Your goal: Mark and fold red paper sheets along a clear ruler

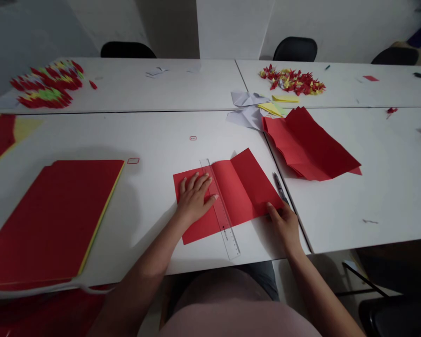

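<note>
A sheet of red paper [235,187] lies in front of me, creased, its right part bent up off the table. Across its left part rests a clear plastic ruler [228,234], whose near end sticks out past the paper's lower edge. My left hand [195,199] presses flat on the paper and the ruler, fingers spread. At the lower right corner, my right hand [283,222] pinches the paper between thumb and fingers, the fingers partly hidden beneath it. Just beyond that hand lies a dark pen [279,186].
A thick stack of red sheets [59,215] with a yellow edge lies left. Loose red sheets [312,145] lie right, near white folded papers [247,112]. Small folded paper pieces are heaped far left [49,84] and far right [293,80]. Black chairs [294,49] stand behind the tables.
</note>
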Available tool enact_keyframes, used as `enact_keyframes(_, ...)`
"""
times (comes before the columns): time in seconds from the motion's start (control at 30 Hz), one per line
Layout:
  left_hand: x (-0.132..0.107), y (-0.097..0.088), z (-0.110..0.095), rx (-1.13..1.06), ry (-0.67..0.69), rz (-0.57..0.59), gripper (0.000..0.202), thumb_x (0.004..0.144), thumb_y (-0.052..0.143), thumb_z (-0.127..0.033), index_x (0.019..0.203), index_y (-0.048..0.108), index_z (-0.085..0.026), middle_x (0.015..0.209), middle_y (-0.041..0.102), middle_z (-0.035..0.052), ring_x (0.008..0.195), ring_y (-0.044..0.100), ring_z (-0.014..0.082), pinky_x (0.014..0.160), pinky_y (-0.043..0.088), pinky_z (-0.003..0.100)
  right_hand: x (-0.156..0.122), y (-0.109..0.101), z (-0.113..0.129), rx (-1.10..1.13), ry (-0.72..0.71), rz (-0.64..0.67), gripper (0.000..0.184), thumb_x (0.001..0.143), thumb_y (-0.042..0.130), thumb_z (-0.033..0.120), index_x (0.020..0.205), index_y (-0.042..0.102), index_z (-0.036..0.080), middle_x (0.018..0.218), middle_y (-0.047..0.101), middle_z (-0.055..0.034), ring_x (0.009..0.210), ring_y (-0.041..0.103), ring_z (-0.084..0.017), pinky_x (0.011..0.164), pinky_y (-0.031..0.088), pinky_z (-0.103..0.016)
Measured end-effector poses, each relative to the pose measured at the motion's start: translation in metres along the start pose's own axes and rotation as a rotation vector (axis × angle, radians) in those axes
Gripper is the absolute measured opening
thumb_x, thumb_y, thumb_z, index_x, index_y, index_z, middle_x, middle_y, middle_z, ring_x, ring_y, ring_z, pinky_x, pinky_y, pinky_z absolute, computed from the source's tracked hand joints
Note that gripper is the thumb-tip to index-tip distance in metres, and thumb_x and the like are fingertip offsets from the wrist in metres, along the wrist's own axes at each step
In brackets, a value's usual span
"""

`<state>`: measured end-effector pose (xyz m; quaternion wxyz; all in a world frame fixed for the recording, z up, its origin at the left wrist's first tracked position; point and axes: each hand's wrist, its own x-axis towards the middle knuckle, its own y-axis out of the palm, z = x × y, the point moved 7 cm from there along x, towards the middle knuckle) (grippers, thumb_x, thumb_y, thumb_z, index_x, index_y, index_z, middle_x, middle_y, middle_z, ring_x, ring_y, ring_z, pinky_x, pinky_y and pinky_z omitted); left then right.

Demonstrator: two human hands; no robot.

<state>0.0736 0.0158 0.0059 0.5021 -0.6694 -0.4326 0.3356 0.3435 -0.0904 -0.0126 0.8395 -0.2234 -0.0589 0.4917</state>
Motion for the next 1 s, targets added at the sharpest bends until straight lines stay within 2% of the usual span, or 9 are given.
enact_keyframes(0.23,-0.001,-0.002,0.000,-0.011,0.012,-0.028,0.058,0.099,0.038,-0.052,0.149,0.042,-0.022,0.158,0.039,0.0036,0.150,0.022,0.0277,0.123,0.009,0.055,0.002,0.001,-0.001,0.021,-0.001,0.008,0.040,0.081,0.062,0.057,0.088,0.066,0.018,0.060,0.066,-0.0018,0.056,0.061,-0.020,0.054,0.046,-0.032)
enact_keyframes(0.33,-0.002,-0.002,-0.001,-0.013,0.016,-0.027,0.058,0.099,0.038,-0.051,0.149,0.042,-0.023,0.158,0.038,0.0038,0.150,0.023,0.0281,0.123,0.009,0.055,0.000,0.003,0.000,0.106,-0.046,0.053,0.041,0.082,0.063,0.059,0.092,0.066,0.019,0.073,0.070,-0.0048,0.067,0.065,-0.021,0.062,0.051,-0.033)
enact_keyframes(0.4,-0.002,-0.003,-0.001,-0.013,0.021,-0.033,0.057,0.099,0.039,-0.051,0.148,0.043,-0.023,0.158,0.039,0.0041,0.149,0.024,0.0284,0.123,0.009,0.055,-0.005,0.009,0.005,0.188,-0.117,0.156,0.044,0.086,0.058,0.061,0.101,0.066,0.021,0.095,0.073,-0.0092,0.087,0.069,-0.024,0.074,0.055,-0.036)
enact_keyframes(0.47,-0.002,-0.003,-0.002,-0.008,0.025,-0.045,0.056,0.098,0.041,-0.049,0.147,0.044,-0.023,0.157,0.041,0.0049,0.149,0.024,0.0290,0.123,0.009,0.055,-0.011,0.020,0.016,0.271,-0.187,0.344,0.054,0.091,0.043,0.070,0.109,0.064,0.024,0.119,0.069,-0.0124,0.106,0.067,-0.027,0.082,0.056,-0.040)
enact_keyframes(0.57,-0.001,-0.003,-0.001,0.010,0.005,-0.036,0.055,0.096,0.046,-0.044,0.146,0.045,-0.022,0.155,0.043,0.0069,0.148,0.026,0.0313,0.121,0.011,0.057,-0.015,0.040,0.033,0.340,-0.234,0.574,0.067,0.096,0.013,0.070,0.120,0.058,0.027,0.137,0.060,-0.0137,0.108,0.067,-0.027,0.078,0.058,-0.043)
enact_keyframes(0.63,0.000,-0.002,-0.001,0.040,0.003,-0.017,0.055,0.093,0.051,-0.040,0.145,0.047,-0.022,0.152,0.047,0.0086,0.146,0.028,0.0354,0.120,0.013,0.060,-0.008,0.051,0.043,0.325,-0.256,0.590,0.054,0.101,0.017,0.059,0.129,0.052,0.028,0.142,0.057,-0.0128,0.102,0.070,-0.024,0.077,0.058,-0.041)
enact_keyframes(0.7,-0.001,-0.003,-0.004,0.072,0.036,-0.020,0.053,0.092,0.053,-0.036,0.143,0.050,-0.022,0.149,0.051,0.0097,0.144,0.031,0.0381,0.118,0.013,0.061,0.004,0.065,0.055,0.225,-0.336,0.570,0.040,0.101,0.034,0.047,0.134,0.048,0.028,0.142,0.056,-0.0119,0.100,0.069,-0.021,0.081,0.058,-0.039)
enact_keyframes(0.83,-0.003,-0.005,-0.006,0.108,0.067,-0.061,0.050,0.092,0.052,-0.031,0.142,0.051,-0.022,0.141,0.056,0.0105,0.141,0.036,0.0389,0.116,0.016,0.062,0.022,0.101,0.087,-0.251,-0.679,0.458,0.033,0.095,0.048,0.030,0.124,0.064,0.022,0.136,0.061,-0.0114,0.123,0.054,-0.028,0.101,0.047,-0.046)
enact_keyframes(1.0,0.000,-0.003,-0.002,0.066,0.018,-0.056,0.045,0.090,0.061,-0.033,0.134,0.058,-0.027,0.137,0.058,0.0106,0.140,0.037,0.0369,0.117,0.021,0.061,0.035,0.143,0.106,-0.560,-0.742,0.417,0.042,0.095,0.053,0.029,0.136,0.058,0.024,0.152,0.047,-0.0089,0.141,0.031,-0.034,0.105,0.038,-0.052)
